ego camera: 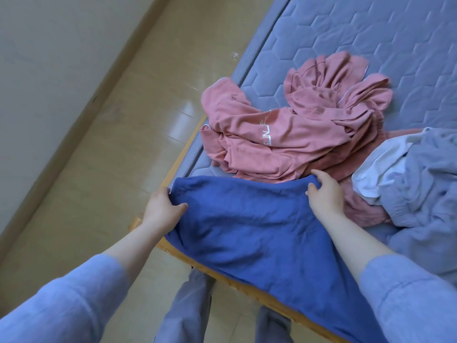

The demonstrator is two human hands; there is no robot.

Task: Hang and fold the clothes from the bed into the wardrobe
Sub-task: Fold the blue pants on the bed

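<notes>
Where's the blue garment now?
Head view, lower centre: blue garment spread over the near corner of the bed, left hand and right hand gripping its far edge, pink clothes beyond.

The blue cloth (259, 231) you hold at the near edge of the mattress (371, 45) looks matt, soft and finely creased. The pink clothes (284, 144) beyond are matt knit. The mattress is quilted fabric, the bed frame (247, 291) bare wood, the floor (111, 157) glossy tile
</notes>
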